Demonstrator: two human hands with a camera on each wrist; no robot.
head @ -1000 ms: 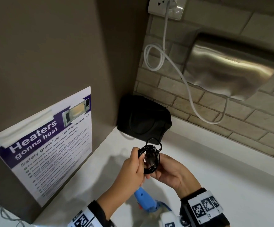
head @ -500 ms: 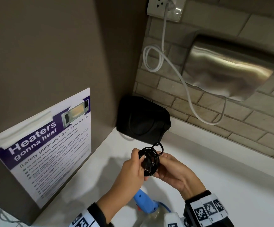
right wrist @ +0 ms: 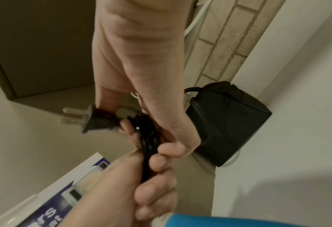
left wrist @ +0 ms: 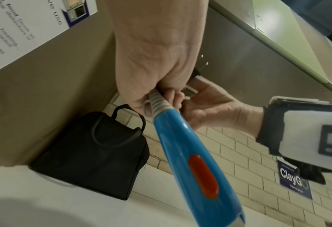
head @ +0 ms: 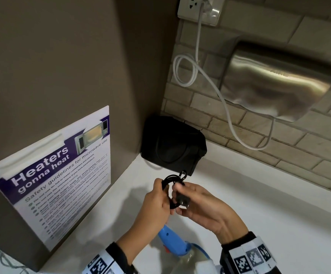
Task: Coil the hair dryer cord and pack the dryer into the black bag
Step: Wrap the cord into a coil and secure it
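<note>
My left hand grips the coiled black cord in a fist above the white counter. The blue hair dryer hangs from that cord below my left fist, and its handle with an orange switch fills the left wrist view. My right hand pinches the black plug beside the coil, prongs pointing away. The black bag stands in the corner behind my hands, zipped as far as I can see, handle up.
A brown panel with a microwave safety poster walls off the left. On the brick wall hang a steel hand dryer and its white cable, plugged into a socket. The counter stretches to the right.
The right hand has drawn the plug end out to the right side of the coil, and now pinches the plug itself. The coil looks tighter in the left fist.
</note>
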